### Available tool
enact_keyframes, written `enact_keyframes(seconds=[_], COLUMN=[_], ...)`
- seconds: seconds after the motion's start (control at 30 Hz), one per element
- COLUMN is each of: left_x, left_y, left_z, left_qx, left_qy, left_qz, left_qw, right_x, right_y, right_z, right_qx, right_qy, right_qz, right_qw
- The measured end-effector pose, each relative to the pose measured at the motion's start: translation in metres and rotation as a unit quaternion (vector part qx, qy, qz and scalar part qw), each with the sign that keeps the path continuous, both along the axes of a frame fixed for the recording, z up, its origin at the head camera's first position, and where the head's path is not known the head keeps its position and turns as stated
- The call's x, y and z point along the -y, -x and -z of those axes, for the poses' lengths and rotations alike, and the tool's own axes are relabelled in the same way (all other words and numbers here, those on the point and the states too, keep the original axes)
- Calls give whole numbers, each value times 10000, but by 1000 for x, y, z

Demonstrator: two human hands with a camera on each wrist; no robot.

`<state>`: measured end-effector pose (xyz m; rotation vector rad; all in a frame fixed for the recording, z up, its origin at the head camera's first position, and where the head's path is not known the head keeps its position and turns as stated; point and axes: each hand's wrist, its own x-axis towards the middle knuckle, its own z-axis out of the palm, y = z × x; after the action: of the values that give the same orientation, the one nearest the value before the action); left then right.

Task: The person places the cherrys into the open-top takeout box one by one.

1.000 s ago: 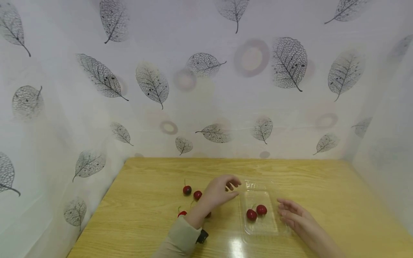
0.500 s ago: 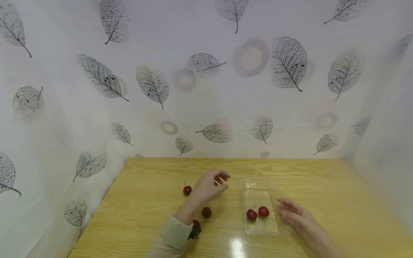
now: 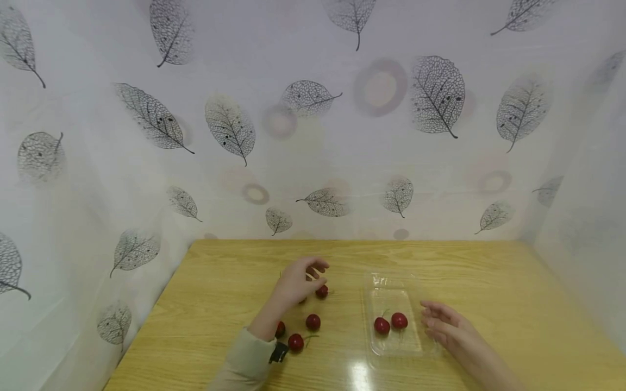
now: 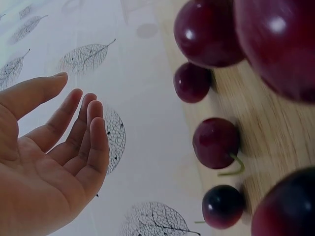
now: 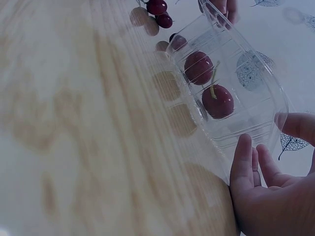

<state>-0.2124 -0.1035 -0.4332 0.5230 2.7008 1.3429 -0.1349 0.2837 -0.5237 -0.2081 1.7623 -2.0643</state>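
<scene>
Left hand point(image 3: 295, 282): empty, fingers loosely bent, thumb apart from them. Loose cherries point(image 3: 313, 322) lie on the desk point(image 3: 489, 277) beneath and near this hand. Right hand point(image 3: 450, 328): fingers relaxed, at the side of a clear plastic box point(image 3: 391, 298); contact cannot be confirmed. Two boxed cherries point(image 3: 382, 326) sit left of this hand.

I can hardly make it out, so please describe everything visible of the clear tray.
The tray looks like thin, glossy, clear plastic: rectangular, with rounded corners, a rim and ribbed walls. It lies flat on the table, open side up, two dark-red cherries inside. The right hand is beside it; whether they touch is unclear.
</scene>
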Motion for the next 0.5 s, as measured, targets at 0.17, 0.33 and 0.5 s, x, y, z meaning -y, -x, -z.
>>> enact_keyframes(seconds=[0.17,0.33,0.5], left_x=[10,20,30], left_y=[1,1,0], left_z=[2,2,6], left_qx=[107,179,257], left_qy=[-33,-69,-148], left_qz=[-311,-612,-872], left_qw=[9995,9979,9958], right_x=[0,0,0], right_y=[0,-1,-1], right_z=[0,-2,-2], right_qx=[-19,21,54], right_qy=[9,-237,-385], right_qz=[-40,73,132], right_qw=[10000,9997,9992])
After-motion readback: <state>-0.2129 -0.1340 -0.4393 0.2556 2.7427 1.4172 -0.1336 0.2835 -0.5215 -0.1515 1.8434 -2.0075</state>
